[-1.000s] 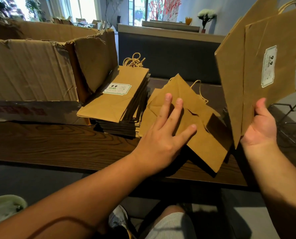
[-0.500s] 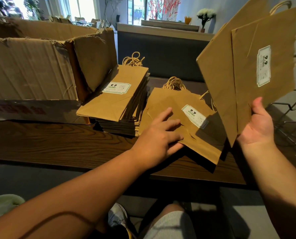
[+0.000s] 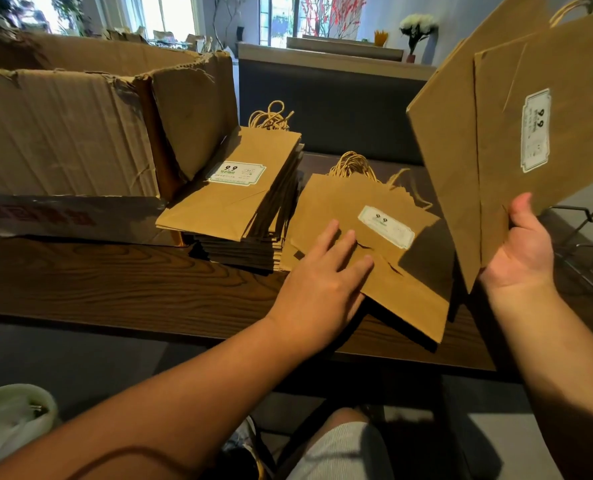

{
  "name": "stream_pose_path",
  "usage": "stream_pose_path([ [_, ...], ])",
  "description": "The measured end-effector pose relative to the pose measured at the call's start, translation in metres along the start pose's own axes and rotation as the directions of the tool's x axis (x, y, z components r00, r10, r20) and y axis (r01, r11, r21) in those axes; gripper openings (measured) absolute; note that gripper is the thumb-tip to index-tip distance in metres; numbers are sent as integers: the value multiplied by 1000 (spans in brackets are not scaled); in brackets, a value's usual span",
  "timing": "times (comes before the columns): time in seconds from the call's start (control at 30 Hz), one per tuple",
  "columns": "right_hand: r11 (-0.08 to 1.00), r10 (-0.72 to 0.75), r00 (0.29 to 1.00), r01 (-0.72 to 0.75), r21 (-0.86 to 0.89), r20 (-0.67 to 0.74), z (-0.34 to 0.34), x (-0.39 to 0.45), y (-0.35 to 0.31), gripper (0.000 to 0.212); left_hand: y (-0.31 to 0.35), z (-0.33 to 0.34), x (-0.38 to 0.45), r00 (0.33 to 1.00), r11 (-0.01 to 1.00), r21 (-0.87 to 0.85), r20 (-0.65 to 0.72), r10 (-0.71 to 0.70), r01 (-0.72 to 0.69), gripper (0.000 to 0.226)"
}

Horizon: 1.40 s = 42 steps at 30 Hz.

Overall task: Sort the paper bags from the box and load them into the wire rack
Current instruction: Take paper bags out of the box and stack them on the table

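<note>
Two hands were at work over a dark wooden table. The left hand lay flat on the top bag of the nearer pile, its fingers straight and spread on the brown paper, with the thumb out of sight under the bag's near edge; whether it was pinching that edge could not be told. The right hand held two flat bags upright in the air at the right, thumb pressed on the front one and fingers behind. The front bag showed one white label reading "9.9".

Two piles of flat paper bags lay on the table. The taller stack sat just beside the cardboard box, its top bag bearing one label, its twine handles bunched at the far end. The lower pile lay just to its right, touching it at the near corner, and jutted over the table's front edge; its top bag also carried one label. The number of bags in either pile could not be counted.

One torn, open box stood at the table's left. One wire rack showed at the far right edge, behind the right hand, only partly in view. Farther back stood one vase of white flowers on a ledge.
</note>
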State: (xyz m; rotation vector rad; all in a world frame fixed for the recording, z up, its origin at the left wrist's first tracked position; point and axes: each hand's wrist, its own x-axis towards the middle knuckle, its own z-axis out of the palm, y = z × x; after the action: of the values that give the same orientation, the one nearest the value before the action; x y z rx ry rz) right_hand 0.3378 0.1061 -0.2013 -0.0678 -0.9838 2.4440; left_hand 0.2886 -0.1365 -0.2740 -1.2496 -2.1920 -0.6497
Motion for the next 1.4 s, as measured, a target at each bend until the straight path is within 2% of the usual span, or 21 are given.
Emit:
stream_pose_path([
  [0.1,1000,0,1000,0,24,20,0,0,0,45,-6,0,7,1000,990,-138,29,5,-1,42],
  [0.23,999,7,999,-9,51,37,-1,1,0,45,-11,-2,20,998,983,-178,61,-30,40,33],
  [0.37,1000,1,1000,-1,-8,20,-3,1,-2,44,-2,-3,31,1000,997,-72,-15,2,-3,29],
  [0.47,998,-11,1000,9,68,26,-5,5,-5,45,1,-4,30,1000,999,34,1,14,-14,35],
  [0.6,999,-25,999,24,40,31,0,3,-7,45,-2,-6,25,998,991,118,-6,-63,63,41],
  [0.67,1000,-26,1000,26,14,6,1,2,-6,44,4,-11,22,986,981,133,68,-153,143,46],
  [0.73,1000,-17,1000,17,21,-11,2,1,-4,47,10,-13,19,939,953,142,185,-290,267,48],
  [0.8,999,6,1000,-6,37,3,3,1,-1,44,15,-12,15,890,926,174,266,-371,334,51],
  [0.97,1000,9,1000,-9,11,-5,3,0,4,49,16,-8,8,853,922,261,368,-369,286,53],
  [1.1,1000,28,999,-28,12,20,0,2,4,44,13,-11,13,819,908,329,423,-388,260,60],
  [1.3,997,82,997,-82,-4,11,-7,9,11,47,13,-10,18,836,885,407,385,-392,227,57],
  [1.4,994,109,994,-109,-9,19,-9,10,14,47,17,-13,19,863,893,373,331,-381,251,58],
])
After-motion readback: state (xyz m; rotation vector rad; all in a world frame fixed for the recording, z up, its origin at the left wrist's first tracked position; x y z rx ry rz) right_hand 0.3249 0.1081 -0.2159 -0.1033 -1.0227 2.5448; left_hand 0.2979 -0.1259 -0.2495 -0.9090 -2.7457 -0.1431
